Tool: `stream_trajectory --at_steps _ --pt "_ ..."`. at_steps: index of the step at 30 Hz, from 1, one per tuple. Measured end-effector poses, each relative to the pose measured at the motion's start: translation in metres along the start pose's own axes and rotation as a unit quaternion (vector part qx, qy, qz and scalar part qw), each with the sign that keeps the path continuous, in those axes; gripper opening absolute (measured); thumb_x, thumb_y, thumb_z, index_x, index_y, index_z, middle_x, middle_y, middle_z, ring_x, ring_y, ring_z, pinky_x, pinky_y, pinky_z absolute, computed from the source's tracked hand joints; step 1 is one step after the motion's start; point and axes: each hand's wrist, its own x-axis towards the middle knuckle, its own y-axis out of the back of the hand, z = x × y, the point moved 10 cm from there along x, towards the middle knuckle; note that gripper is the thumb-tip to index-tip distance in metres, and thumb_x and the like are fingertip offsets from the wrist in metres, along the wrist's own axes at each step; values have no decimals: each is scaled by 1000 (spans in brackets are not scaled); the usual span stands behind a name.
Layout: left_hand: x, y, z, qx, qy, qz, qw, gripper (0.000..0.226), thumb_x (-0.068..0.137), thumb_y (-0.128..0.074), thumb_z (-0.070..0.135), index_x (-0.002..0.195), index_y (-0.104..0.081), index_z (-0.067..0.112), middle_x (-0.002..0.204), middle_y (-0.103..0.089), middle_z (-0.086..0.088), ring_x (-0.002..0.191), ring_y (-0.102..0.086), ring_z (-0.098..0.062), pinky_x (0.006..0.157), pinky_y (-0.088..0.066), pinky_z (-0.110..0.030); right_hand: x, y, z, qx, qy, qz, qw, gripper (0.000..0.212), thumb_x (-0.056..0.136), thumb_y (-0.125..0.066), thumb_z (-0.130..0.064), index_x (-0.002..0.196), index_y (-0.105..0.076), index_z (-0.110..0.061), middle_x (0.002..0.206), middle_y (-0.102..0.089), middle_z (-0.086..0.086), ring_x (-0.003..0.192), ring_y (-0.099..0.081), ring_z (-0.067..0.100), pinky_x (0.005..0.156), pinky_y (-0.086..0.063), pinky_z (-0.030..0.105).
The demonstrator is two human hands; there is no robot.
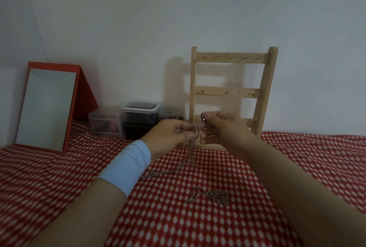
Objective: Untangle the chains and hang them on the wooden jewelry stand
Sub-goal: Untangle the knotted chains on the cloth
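Observation:
A silver chain [190, 148] hangs between my two hands and trails down onto the red patterned cloth toward the left. My left hand [170, 134] pinches it near its top, and my right hand [223, 128] pinches its upper end, where a small ring shows at the fingertips. Both hands are raised just in front of the lower part of the wooden jewelry stand [231, 92], whose rails carry rows of small hooks with nothing on them. A second chain [213, 197] lies in a tangled heap on the cloth, nearer to me.
A red-framed standing mirror [47, 108] leans at the back left. Clear plastic boxes [136, 117] with dark contents sit between the mirror and the stand, against the white wall. The red-and-white cloth [198, 227] covers the whole surface.

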Motion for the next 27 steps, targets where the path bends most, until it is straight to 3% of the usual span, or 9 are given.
stream_trajectory --at_steps 4,7,9,12,16,19,21,23,27 --pt "0 -3 -4 6 3 -9 1000 15 97 -57 14 99 -69 22 85 -72 5 78 -66 -8 76 -53 -20 2 -5 5 35 -25 -33 999 23 105 -53 -18 99 -65 0 80 -69 11 66 -68 23 60 -61 35" --pt "1 0 -8 -65 16 9 998 14 93 -60 19 91 -74 22 100 -75 -7 101 -69 -25 99 -50 -40 2 -5 8 52 -41 -43 997 18 106 -49 -12 104 -65 -3 80 -70 11 66 -67 23 62 -62 35" --pt "2 3 -10 -79 19 17 997 15 89 -62 23 85 -77 23 103 -75 -8 106 -67 -27 104 -46 -46 2 -5 8 45 -51 -52 996 19 105 -47 -3 110 -65 -6 78 -69 11 65 -66 22 61 -62 35" --pt "2 8 -9 -15 13 42 999 16 94 -59 16 90 -74 19 95 -75 -3 96 -69 -18 98 -50 -36 -2 -10 13 14 -81 -84 993 25 105 -41 0 116 -64 -2 79 -68 12 66 -65 22 58 -60 32" --pt "-1 12 -4 28 -2 61 998 14 94 -58 13 93 -72 15 83 -73 5 74 -67 0 72 -48 -13 -5 -16 13 -81 -64 -103 989 26 106 -47 -20 104 -65 -2 82 -65 6 67 -62 19 59 -55 31" --pt "0 14 -4 50 -11 64 997 13 93 -60 16 93 -73 18 82 -74 6 73 -67 2 69 -47 -11 -7 -18 9 -168 -32 -111 979 26 97 -67 -32 98 -74 -8 88 -72 9 73 -67 22 66 -57 33" --pt "0 13 -3 76 -20 63 995 13 93 -61 17 92 -74 18 82 -73 8 72 -66 4 70 -47 -10 -7 -19 8 -205 -16 -102 973 18 91 -74 -27 95 -76 -9 90 -76 12 75 -70 22 70 -60 31" --pt "0 11 -4 83 -24 55 995 13 93 -61 17 89 -74 19 78 -74 8 72 -66 4 74 -48 -14 -6 -15 9 -205 -8 -86 975 9 90 -74 -16 92 -76 -8 83 -76 9 72 -71 18 69 -62 29" --pt "0 9 -3 110 -38 30 993 14 96 -58 19 91 -72 18 71 -72 9 70 -66 2 78 -49 -19 -5 -6 12 -239 -14 -80 968 8 92 -73 -18 94 -78 -12 84 -78 1 75 -72 14 70 -61 29"
